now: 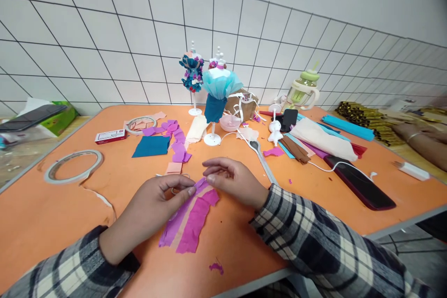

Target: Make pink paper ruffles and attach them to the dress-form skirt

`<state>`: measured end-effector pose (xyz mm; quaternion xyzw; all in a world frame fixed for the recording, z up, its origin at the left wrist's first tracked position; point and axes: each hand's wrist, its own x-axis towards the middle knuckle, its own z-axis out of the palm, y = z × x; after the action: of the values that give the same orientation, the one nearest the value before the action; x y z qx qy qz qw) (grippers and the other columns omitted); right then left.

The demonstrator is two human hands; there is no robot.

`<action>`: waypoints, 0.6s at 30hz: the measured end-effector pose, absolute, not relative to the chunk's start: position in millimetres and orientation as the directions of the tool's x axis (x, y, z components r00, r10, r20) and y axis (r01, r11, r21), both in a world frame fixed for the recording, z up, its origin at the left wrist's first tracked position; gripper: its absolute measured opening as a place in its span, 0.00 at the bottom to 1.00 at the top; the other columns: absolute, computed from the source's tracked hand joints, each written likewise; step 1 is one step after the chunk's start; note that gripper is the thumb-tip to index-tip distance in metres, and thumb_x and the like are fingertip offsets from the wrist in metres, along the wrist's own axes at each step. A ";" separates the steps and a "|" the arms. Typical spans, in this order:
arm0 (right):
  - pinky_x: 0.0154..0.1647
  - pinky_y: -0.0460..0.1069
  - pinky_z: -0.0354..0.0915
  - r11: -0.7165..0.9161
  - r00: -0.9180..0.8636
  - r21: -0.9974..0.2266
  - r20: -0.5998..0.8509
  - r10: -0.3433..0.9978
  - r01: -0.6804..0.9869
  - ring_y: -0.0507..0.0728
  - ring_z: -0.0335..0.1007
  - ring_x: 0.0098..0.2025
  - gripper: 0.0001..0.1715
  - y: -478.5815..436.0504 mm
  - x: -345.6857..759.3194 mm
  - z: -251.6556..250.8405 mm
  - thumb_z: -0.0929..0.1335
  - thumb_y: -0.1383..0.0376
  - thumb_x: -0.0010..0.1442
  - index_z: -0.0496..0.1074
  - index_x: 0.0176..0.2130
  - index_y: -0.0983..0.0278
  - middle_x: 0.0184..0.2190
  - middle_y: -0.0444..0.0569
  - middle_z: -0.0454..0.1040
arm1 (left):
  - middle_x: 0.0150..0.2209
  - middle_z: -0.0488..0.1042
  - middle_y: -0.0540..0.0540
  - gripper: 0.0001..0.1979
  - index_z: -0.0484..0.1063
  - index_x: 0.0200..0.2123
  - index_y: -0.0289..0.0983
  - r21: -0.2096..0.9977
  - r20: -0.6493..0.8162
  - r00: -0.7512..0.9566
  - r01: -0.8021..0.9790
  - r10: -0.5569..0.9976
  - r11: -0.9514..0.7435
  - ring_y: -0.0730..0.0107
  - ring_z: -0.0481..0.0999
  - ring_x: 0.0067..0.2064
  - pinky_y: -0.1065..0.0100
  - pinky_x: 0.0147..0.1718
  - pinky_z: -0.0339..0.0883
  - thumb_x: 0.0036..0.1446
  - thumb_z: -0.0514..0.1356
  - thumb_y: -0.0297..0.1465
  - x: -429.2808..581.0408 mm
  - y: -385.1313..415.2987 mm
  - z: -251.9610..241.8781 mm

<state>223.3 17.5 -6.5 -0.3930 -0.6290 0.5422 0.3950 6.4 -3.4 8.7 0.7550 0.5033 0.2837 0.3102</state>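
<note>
Both my hands meet over strips of crepe paper [191, 221] lying on the orange table [56, 214]: a lilac strip, a pale pink one and a magenta one side by side. My left hand [153, 209] pinches the top end of the lilac strip between thumb and fingertips. My right hand [233, 181] pinches the same end from the right. A small ring-like thing lies under my left fingers; I cannot make it out.
Two small mannequin stands, one in teal and blue paper [216, 98] and one with flowers [193, 77], stand mid-table. Tape rolls [74, 164], a teal sheet [152, 145], purple scraps, scissors [263, 160], a phone [359, 186], paper rolls and a green bottle [303, 91] surround them.
</note>
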 end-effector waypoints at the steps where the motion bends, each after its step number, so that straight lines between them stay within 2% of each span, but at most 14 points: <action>1: 0.44 0.50 0.70 0.121 -0.388 -0.989 0.078 0.918 0.088 0.56 0.76 0.42 0.22 17.3 223.1 -5.8 0.74 0.56 0.56 0.78 0.46 0.66 0.41 0.52 0.80 | 0.35 0.86 0.47 0.12 0.82 0.34 0.42 0.750 0.119 0.332 0.588 0.936 -0.304 0.59 0.84 0.38 0.63 0.40 0.76 0.59 0.61 0.41 6.4 -3.6 8.7; 4: 0.42 0.49 0.70 0.177 -0.380 -0.975 0.113 0.918 0.138 0.55 0.76 0.38 0.15 16.1 221.6 -4.7 0.75 0.57 0.55 0.79 0.38 0.66 0.35 0.50 0.81 | 0.35 0.86 0.47 0.13 0.82 0.33 0.42 0.740 0.122 0.334 0.598 0.935 -0.310 0.58 0.84 0.37 0.63 0.38 0.77 0.60 0.61 0.41 9.2 -5.1 10.1; 12: 0.36 0.47 0.68 0.191 -0.362 -0.963 0.112 0.926 0.191 0.53 0.74 0.34 0.06 15.0 219.9 -6.2 0.74 0.63 0.55 0.80 0.32 0.65 0.31 0.46 0.81 | 0.35 0.86 0.46 0.14 0.82 0.33 0.43 0.733 0.118 0.310 0.614 0.944 -0.293 0.57 0.84 0.37 0.62 0.37 0.76 0.59 0.60 0.43 12.3 -6.4 10.6; 18: 0.40 0.48 0.66 0.398 -0.395 -0.865 0.266 0.879 0.304 0.53 0.73 0.34 0.02 7.9 219.2 -2.5 0.74 0.67 0.57 0.81 0.32 0.63 0.30 0.44 0.81 | 0.35 0.86 0.48 0.13 0.83 0.33 0.43 0.721 0.138 0.305 0.621 0.942 -0.307 0.59 0.84 0.38 0.64 0.39 0.76 0.59 0.60 0.42 12.0 -5.5 7.7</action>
<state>219.2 7.9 -2.5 -0.3973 -0.7446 0.3782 0.3803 12.0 -5.5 7.7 0.7568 0.5165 0.2839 0.2825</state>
